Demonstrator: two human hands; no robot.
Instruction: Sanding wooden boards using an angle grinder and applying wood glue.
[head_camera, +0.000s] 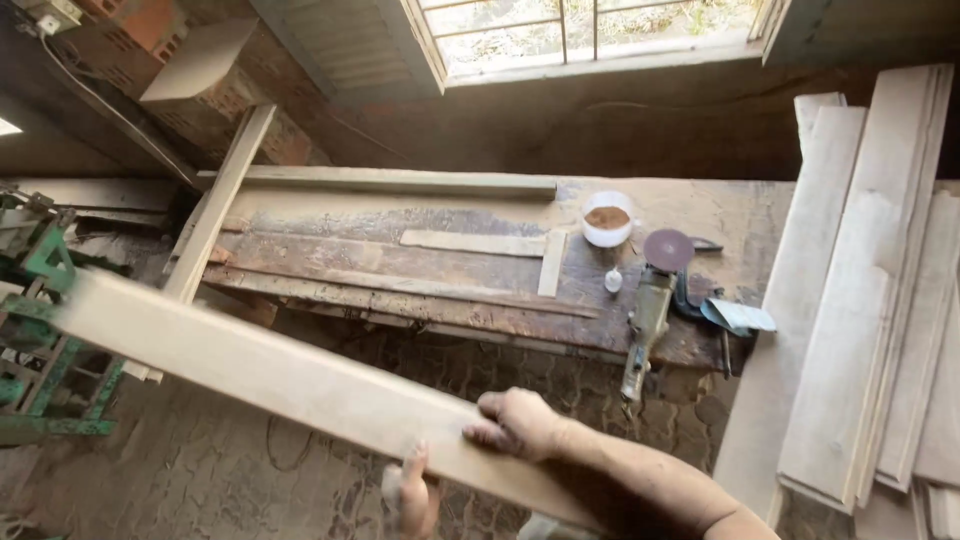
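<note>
Your right hand (520, 425) lies flat on top of the long pale plank (280, 375) near its lower end, fingers curled over the far edge, while your left hand (412, 495) grips from beneath at the bottom centre of the frame. The plank runs diagonally to the green machine frame (45, 330) at the left; it looks stiff, dusty and fairly heavy, so hold both edges. Beyond lie the workbench (700, 215), angle grinder (655, 300), white bowl (607, 218) and stacked boards (860, 300).
</note>
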